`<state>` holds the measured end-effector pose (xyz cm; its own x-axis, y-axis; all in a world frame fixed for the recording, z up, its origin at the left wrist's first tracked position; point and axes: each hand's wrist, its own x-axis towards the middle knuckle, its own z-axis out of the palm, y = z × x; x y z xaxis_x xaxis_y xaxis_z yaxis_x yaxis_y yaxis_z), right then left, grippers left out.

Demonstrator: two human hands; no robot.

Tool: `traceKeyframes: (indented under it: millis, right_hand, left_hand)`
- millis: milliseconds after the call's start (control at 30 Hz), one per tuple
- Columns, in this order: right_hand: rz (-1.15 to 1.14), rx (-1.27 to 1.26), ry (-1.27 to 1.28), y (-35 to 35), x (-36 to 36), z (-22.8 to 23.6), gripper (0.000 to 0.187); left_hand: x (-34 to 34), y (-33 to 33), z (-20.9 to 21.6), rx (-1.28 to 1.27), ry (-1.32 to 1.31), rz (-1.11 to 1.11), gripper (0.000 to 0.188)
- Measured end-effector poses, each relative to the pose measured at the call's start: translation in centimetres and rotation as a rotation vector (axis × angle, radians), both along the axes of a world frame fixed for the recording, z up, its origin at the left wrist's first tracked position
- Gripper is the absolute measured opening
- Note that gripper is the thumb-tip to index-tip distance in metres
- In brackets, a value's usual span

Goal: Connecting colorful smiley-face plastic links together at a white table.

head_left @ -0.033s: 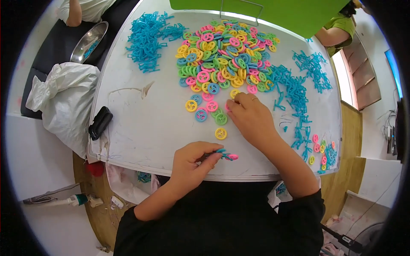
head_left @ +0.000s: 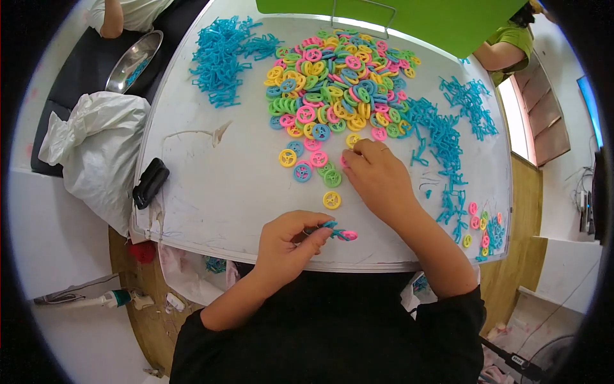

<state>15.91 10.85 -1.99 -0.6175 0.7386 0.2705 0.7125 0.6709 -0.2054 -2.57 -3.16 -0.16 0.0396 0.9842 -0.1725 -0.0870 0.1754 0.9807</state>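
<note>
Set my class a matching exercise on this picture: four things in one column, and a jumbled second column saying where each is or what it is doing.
Column one
1. Left hand
2. Black case
3. Right hand
4. White bag

Column two
A. Off the table, to its left
B. Has its fingertips on a pink piece
C. Holds a blue piece with a pink end
D. Lies on the table, near its left edge

Right pairs: 1-C, 2-D, 3-B, 4-A
</note>
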Motion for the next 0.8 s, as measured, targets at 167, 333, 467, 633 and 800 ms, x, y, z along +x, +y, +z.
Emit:
traceKeyframes:
  millis: [167, 333, 467, 633, 800]
  right_hand:
    - [0.053, 0.078, 0.009, -1.0, 0.8, 0.6, 0.025]
    - [0.024, -0.398, 0.326, -1.2, 2.4, 2.3, 0.018]
    - [-0.134, -1.314, 1.098, -4.1, 2.7, 3.8, 0.014]
    - [-0.138, -1.408, 1.225, -5.9, 2.2, 2.4, 0.013]
    - [-0.201, -1.348, 1.294, -7.1, 1.5, 1.9, 0.014]
  left_hand:
    - [0.0, 0.6, -1.0, -0.019, -0.109, 0.012, 0.020]
    - [0.8, 1.4, -0.9, 0.037, -0.106, 0.056, 0.020]
    - [1.6, 1.7, -0.9, 0.025, -0.143, 0.074, 0.020]
    - [2.5, 1.6, -0.9, 0.039, -0.120, 0.070, 0.021]
    - [3.0, 1.5, -0.1, 0.239, 0.219, 0.099, 0.018]
